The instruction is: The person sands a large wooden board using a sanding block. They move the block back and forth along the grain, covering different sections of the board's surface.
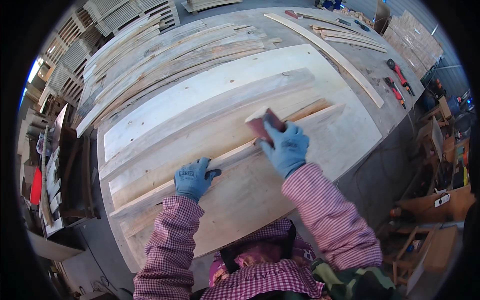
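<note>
My right hand (289, 149), in a blue work glove, grips a reddish-brown sanding block (258, 123) with a pale upper side. The block is at the upper edge of a long, narrow wooden board (232, 159), right of its middle. My left hand (192, 179), gloved alike, is closed over the same board further left, with the thumb on the near side. Whether the board stands fully on edge or leans, I cannot tell. Just beyond it, more long planks (210, 112) lie side by side on a pale plywood sheet (345, 135).
Rows of rough planks (175, 62) cover the table's far left. A long strip (330, 52) and several thin slats (350, 39) lie far right. Two red-and-black power tools (398, 75) rest near the right edge. Pallets (75, 50) stand far left; wooden crates (440, 205) stand right.
</note>
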Action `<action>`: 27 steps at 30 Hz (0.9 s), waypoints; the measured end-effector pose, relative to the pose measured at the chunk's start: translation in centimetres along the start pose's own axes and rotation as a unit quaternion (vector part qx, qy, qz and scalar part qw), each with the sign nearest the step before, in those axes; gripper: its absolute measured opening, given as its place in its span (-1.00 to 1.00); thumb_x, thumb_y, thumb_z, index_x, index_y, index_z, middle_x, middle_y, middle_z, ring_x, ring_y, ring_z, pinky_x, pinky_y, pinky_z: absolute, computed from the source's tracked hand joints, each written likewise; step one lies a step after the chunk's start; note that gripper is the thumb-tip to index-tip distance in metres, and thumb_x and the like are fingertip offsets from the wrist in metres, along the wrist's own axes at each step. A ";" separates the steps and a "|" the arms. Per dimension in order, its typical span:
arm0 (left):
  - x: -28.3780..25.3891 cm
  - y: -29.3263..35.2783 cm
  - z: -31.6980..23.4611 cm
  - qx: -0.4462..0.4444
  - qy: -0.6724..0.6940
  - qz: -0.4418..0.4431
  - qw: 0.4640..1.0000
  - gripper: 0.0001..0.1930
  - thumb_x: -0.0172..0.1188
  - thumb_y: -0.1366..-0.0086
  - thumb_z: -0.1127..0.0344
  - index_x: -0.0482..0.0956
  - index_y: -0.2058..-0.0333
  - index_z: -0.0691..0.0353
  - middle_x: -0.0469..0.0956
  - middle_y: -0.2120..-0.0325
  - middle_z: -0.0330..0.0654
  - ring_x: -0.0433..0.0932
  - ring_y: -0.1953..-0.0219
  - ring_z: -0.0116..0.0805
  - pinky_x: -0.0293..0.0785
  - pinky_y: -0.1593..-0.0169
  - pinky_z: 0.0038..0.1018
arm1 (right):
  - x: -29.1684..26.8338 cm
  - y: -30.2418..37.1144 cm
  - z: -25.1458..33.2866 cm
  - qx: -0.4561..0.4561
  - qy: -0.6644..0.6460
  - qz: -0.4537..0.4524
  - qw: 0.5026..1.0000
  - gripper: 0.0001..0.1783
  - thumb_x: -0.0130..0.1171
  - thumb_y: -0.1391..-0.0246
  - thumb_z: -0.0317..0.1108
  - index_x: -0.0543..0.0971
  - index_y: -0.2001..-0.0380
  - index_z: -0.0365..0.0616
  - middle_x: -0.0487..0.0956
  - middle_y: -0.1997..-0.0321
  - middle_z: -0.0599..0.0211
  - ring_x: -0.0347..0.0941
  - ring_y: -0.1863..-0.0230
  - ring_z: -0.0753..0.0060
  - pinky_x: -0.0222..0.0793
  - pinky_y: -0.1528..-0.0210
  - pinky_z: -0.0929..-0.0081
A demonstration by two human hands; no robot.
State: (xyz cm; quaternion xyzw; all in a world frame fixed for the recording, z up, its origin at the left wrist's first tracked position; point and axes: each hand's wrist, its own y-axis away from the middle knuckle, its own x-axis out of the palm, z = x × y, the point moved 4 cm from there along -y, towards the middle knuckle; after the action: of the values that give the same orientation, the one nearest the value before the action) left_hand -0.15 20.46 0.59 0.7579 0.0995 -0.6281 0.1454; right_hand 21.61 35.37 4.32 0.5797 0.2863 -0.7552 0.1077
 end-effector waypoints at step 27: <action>-0.7 -0.6 -0.7 -0.015 -0.010 0.024 1.000 -0.51 0.24 -0.22 -0.21 0.57 0.09 0.05 0.67 0.24 -0.11 0.65 0.18 -0.05 0.53 0.13 -0.16 | 0.8 1.7 -2.1 0.145 0.019 -0.012 0.989 -0.26 0.35 0.03 0.15 0.41 -0.26 0.43 0.40 0.03 0.01 0.37 0.04 -0.05 0.29 0.11 -0.09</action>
State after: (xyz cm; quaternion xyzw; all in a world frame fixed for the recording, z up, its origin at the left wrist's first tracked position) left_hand 0.16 21.26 1.36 0.7516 0.0895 -0.6302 0.1728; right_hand 23.89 35.26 2.74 0.6000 0.1827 -0.7788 0.0084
